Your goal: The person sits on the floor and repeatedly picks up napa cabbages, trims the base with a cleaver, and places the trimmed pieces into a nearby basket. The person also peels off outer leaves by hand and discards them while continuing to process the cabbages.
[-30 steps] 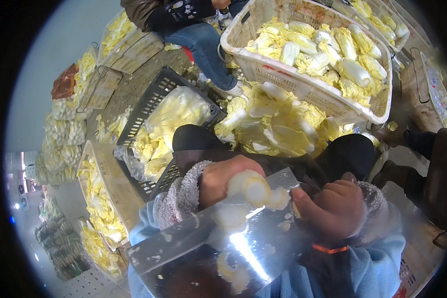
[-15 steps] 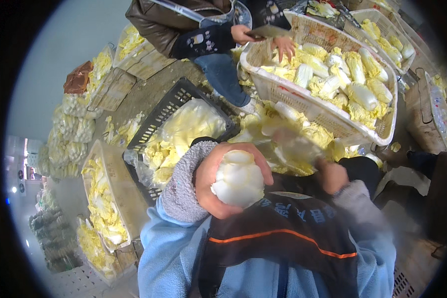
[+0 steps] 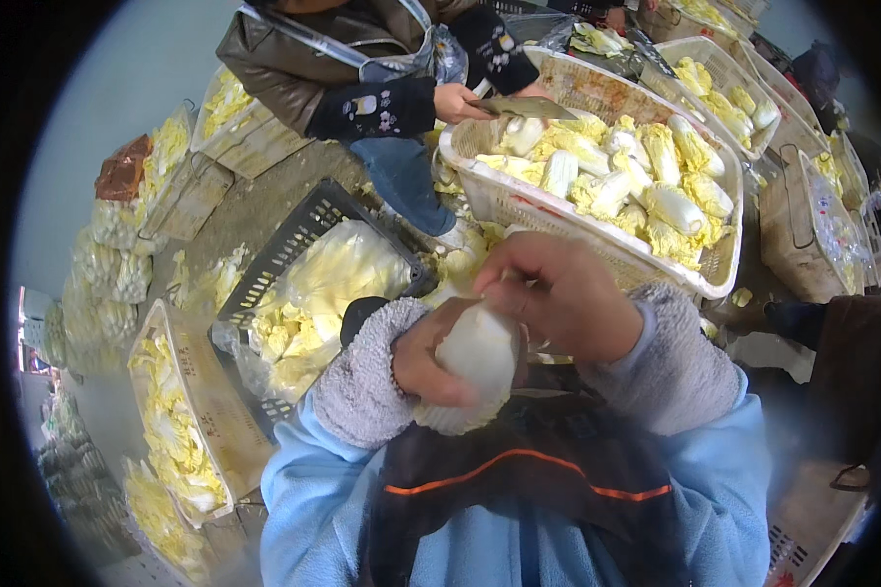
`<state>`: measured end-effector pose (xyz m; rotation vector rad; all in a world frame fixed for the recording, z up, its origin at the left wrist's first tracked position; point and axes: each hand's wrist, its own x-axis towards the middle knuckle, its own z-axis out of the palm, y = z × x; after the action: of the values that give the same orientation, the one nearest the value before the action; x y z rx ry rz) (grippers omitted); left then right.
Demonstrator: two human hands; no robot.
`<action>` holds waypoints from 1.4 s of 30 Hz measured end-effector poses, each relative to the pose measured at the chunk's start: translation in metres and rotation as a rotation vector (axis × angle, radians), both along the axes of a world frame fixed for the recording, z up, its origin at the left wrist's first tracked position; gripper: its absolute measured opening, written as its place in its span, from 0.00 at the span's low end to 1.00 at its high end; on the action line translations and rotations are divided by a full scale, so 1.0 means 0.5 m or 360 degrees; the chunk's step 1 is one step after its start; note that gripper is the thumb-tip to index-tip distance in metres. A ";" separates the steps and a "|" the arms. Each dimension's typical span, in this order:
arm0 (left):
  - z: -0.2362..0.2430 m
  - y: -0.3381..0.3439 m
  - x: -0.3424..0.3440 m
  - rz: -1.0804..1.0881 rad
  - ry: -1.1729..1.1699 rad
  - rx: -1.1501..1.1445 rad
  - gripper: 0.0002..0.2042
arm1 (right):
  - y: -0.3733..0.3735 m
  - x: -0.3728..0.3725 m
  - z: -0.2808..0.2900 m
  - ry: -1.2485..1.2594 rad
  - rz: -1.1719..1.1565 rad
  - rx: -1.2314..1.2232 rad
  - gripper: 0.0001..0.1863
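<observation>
**Both hands closed on one cabbage heart at chest height**

Since half a second ago my right hand point(image 3: 563, 303) has come back from beside the white crate to the cabbage heart point(image 3: 475, 367), which now sits lower against my dark apron point(image 3: 529, 470), and the co-worker's knife point(image 3: 527, 106) has appeared over the crate. My left hand point(image 3: 431, 357) cups the pale heart from the left, fingers curled under it and thumb across its side. My right hand covers its top, fingers bent and pressed together on the upper leaves; whether they pinch a leaf I cannot tell, since the knuckles hide the fingertips.

Containers, by place: a white lattice crate point(image 3: 519, 210) of trimmed cabbages lies just beyond my hands to the upper right, with a second white crate point(image 3: 724, 59) behind it. A black lattice crate point(image 3: 294, 245) lined with clear plastic and holding yellow leaves lies to the upper left. A long pale crate point(image 3: 210, 411) of leaves runs along the left, and bagged cabbages point(image 3: 117, 269) are stacked at the far left under a brown-red package point(image 3: 122, 171).

Hidden or unclear: the heart's lower end is lost behind my grey cuffs point(image 3: 362, 377); the co-worker point(image 3: 333, 59) is cut off at the top edge; printing on the crates is too small to read.

Open room: a bare strip of floor point(image 3: 230, 220) runs between the black crate and the stacked boxes. The white crate's near rim stands close to my right knuckles.
</observation>
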<state>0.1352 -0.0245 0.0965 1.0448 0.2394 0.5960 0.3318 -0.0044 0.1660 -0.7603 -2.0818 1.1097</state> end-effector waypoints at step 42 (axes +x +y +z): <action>-0.415 -0.056 -0.565 0.2298 -0.0161 -0.1050 0.28 | 0.148 -0.420 -0.305 -0.0471 0.0207 0.0729 0.47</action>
<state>-0.1472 -0.0525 -0.1112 0.0366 1.0501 1.6981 0.1217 0.0695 0.0133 -0.5925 -2.5383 0.5648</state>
